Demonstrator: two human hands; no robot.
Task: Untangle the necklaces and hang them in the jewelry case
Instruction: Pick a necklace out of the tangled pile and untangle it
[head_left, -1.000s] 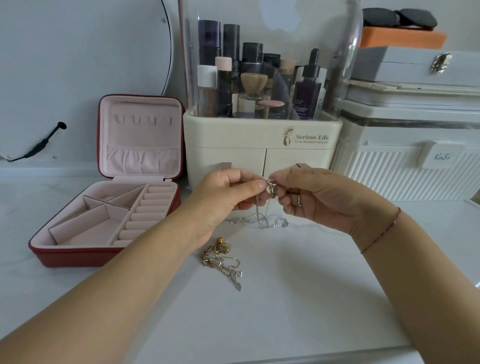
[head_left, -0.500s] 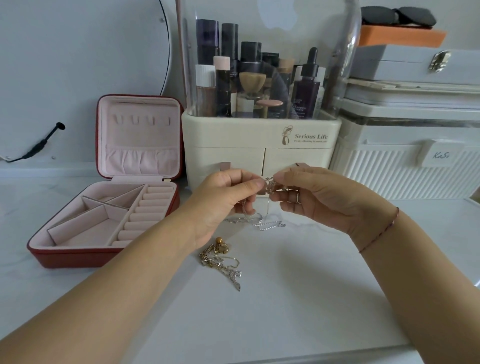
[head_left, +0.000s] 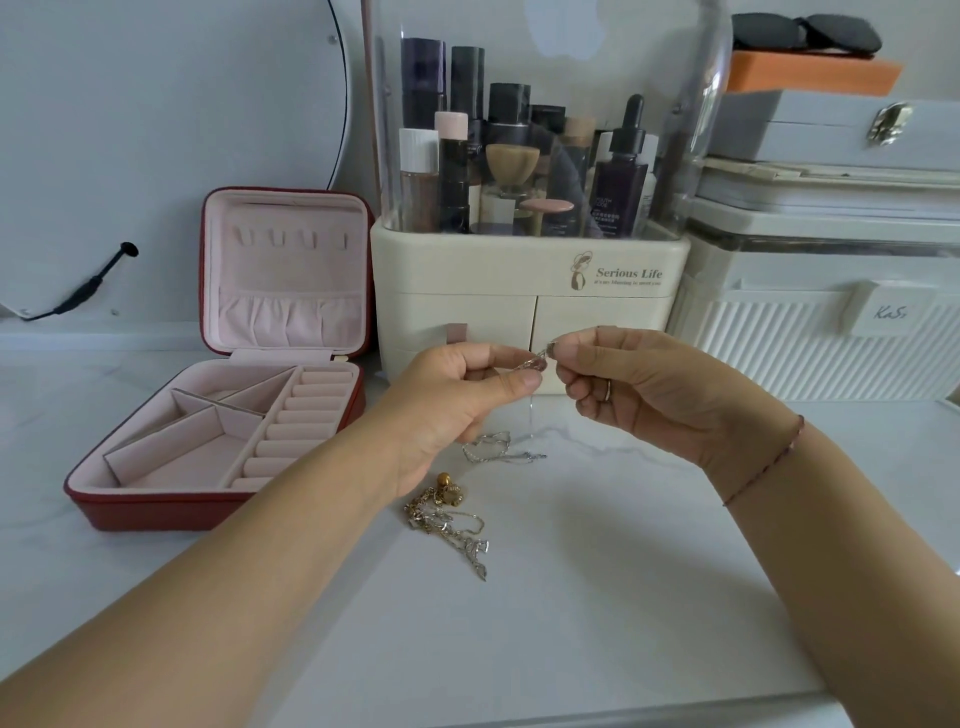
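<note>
Both hands are raised just above the desk (head_left: 571, 613), in front of the cosmetics organizer (head_left: 519, 312). Left hand (head_left: 452, 395): thumb and forefinger pinch the silver necklace (head_left: 536, 362) at its pendant end, other fingers curled under. Right hand (head_left: 639, 395): fingertips pinch the same piece from the opposite side (ring visible on one finger). A thin strand drops from the pinch to the desk; the rest of the chain lies in a loose heap below the left hand. Second tangle (head_left: 447, 514), gold and silver chains with a gold bead, lies on the desk nearer the person, apart from the silver heap. Jewelry case (head_left: 156, 514) stands open at left, lid upright, with a row of hooks (head_left: 291, 239) in the lid.
</note>
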